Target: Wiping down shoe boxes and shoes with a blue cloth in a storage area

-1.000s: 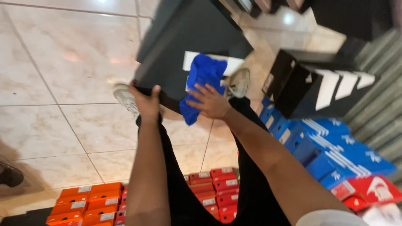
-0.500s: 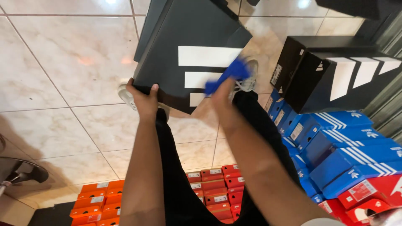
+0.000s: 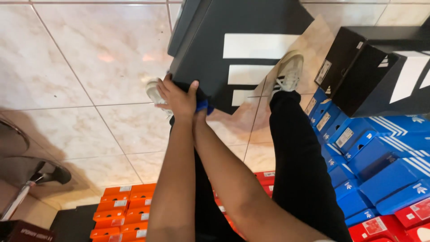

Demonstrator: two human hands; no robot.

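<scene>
My left hand (image 3: pixel 178 95) grips the near corner of a large black box (image 3: pixel 251 18) with three white stripes, held above the tiled floor. My right hand (image 3: pixel 200 113) is tucked just beneath and beside the left one, mostly hidden. It holds a blue cloth (image 3: pixel 204 106) pressed against the box's near edge, and only a small bit of cloth shows. My two forearms run close together up to that corner. Below the box I see my black trousers and pale shoes (image 3: pixel 289 71).
Stacked blue shoe boxes (image 3: pixel 380 152) and red ones (image 3: pixel 403 224) line the right side, under a black striped box (image 3: pixel 380 67). Orange boxes (image 3: pixel 121 210) are stacked at the bottom left. A metal chair leg (image 3: pixel 27 188) stands at the far left on beige floor tiles (image 3: pixel 89 54).
My right hand has slid the blue cloth from the striped face of the box down and left to the near corner, beside my left hand. The box now looks closer.
</scene>
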